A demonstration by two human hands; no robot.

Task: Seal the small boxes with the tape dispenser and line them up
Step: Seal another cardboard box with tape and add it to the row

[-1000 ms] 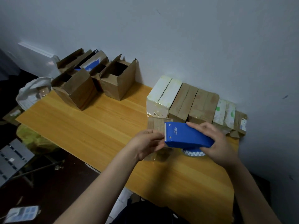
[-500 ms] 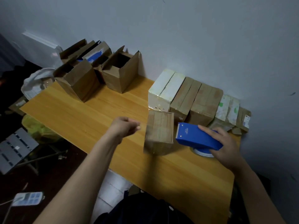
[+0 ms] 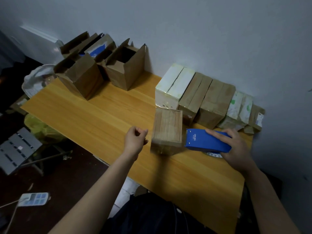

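I'm judging the small brown taped cardboard box [image 3: 167,130], standing just in front of the row of sealed boxes [image 3: 212,98], as light, stiff and tape-slick, so I'm favouring its side walls. My left hand [image 3: 135,141] is hovering curled and empty; my right hand [image 3: 238,147] is gripping the blue plastic tape dispenser [image 3: 206,141].

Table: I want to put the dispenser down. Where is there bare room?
Bare table between the open boxes and the sealed row, and the near strip in front of the loose box. Crowded: the right corner, with row, box and dispenser.
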